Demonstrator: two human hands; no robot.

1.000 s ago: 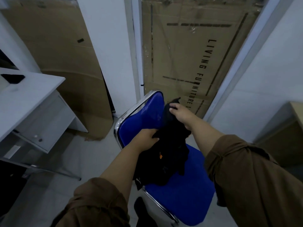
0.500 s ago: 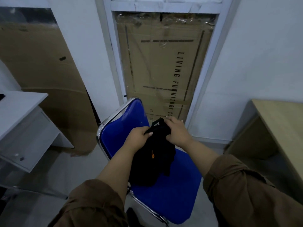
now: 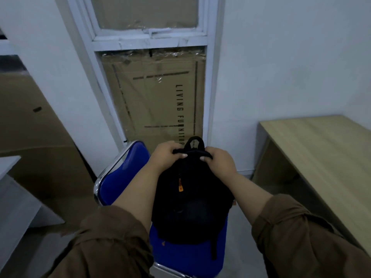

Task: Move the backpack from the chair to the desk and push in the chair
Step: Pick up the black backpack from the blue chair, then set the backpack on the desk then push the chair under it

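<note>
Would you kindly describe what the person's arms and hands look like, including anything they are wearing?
Both arms wear loose brown sleeves, the left sleeve and right sleeve bunched up near the elbows, leaving the forearms bare. The left hand and right hand are bare: no gloves, rings or watch visible.

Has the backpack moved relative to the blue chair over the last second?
Yes. The black backpack has been pulled upright off the blue chair's backrest; both hands, left hand and right hand, now grip its top.

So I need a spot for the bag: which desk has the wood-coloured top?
The desk on the right, tan wood-grain; the left desk is white.
</note>
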